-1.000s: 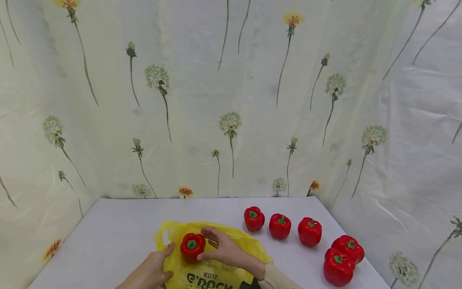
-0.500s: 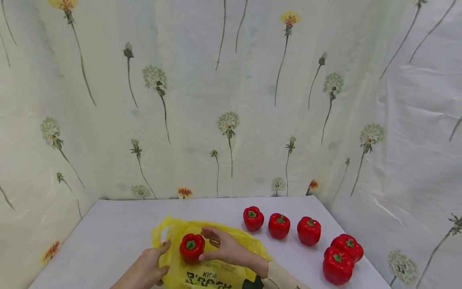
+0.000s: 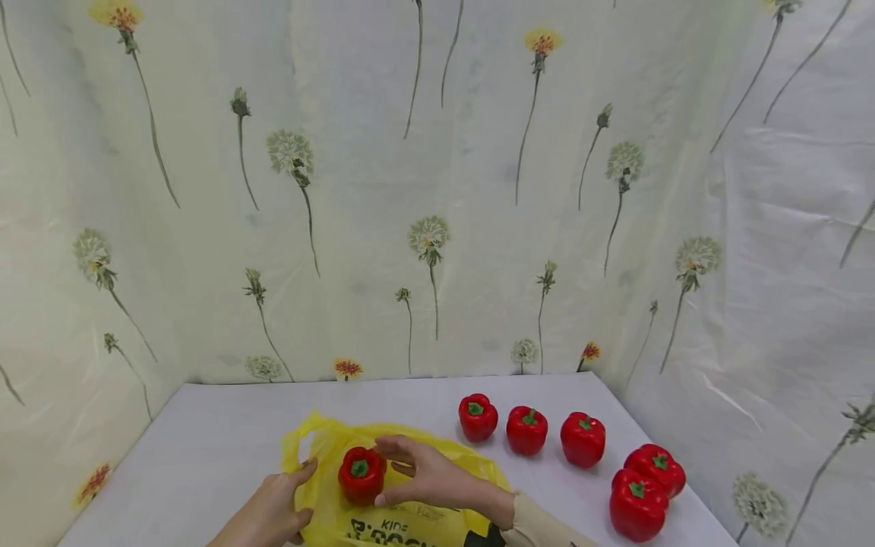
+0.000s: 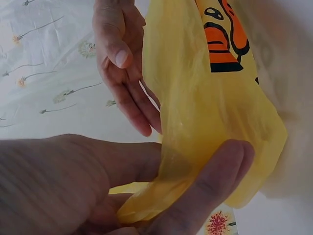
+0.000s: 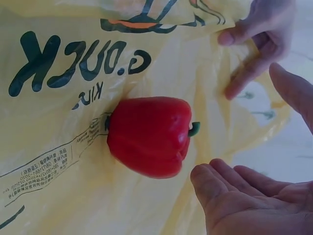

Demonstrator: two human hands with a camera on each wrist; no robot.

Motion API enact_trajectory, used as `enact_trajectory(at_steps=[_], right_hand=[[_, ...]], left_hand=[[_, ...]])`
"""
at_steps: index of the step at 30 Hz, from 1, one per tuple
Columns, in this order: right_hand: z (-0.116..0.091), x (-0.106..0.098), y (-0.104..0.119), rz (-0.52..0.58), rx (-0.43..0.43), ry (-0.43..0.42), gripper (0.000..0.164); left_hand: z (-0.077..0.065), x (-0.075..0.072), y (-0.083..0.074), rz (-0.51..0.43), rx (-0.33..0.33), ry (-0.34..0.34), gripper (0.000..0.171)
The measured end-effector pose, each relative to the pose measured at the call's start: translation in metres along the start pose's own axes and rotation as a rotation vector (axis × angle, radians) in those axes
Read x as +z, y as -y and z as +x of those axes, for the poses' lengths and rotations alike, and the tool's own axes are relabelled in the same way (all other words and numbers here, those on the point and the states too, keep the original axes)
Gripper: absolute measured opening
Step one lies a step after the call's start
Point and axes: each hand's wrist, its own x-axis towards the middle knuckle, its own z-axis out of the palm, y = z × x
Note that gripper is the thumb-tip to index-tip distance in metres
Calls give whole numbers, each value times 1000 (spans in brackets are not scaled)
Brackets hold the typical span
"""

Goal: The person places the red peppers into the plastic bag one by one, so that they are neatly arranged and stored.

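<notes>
A red bell pepper (image 3: 361, 477) with a green stem lies inside the mouth of a yellow plastic bag (image 5: 73, 132), seen whole in the right wrist view. My right hand (image 3: 434, 479) is beside it with loosely bent fingers; the right wrist view shows a gap between its fingertips and the pepper. At the bag's left edge, near the handle loop, my left hand (image 3: 273, 505) holds the plastic. In the left wrist view the yellow film (image 4: 181, 147) runs between the thumb and fingers of that hand.
On the white table (image 3: 225, 433), a pepper (image 3: 478, 418), another pepper (image 3: 526, 431) and a third pepper (image 3: 582, 440) stand in a row at the back right. Two more touch near the right edge, the front one (image 3: 638, 505) nearest. A dandelion-printed curtain (image 3: 355, 190) surrounds the table.
My left hand has drawn the bag's edge slightly left. The right hand stays beside the pepper, which rests in nearly the same spot. The head view has shifted a little.
</notes>
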Motion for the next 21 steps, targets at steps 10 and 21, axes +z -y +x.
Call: enact_trajectory(at_steps=[10, 21], right_hand=[[-8, -4, 7, 3, 1, 35, 76], [-17, -13, 11, -7, -10, 96, 73]], left_hand=[[1, 1, 2, -21, 11, 8, 64], [3, 3, 4, -10, 13, 12, 63]])
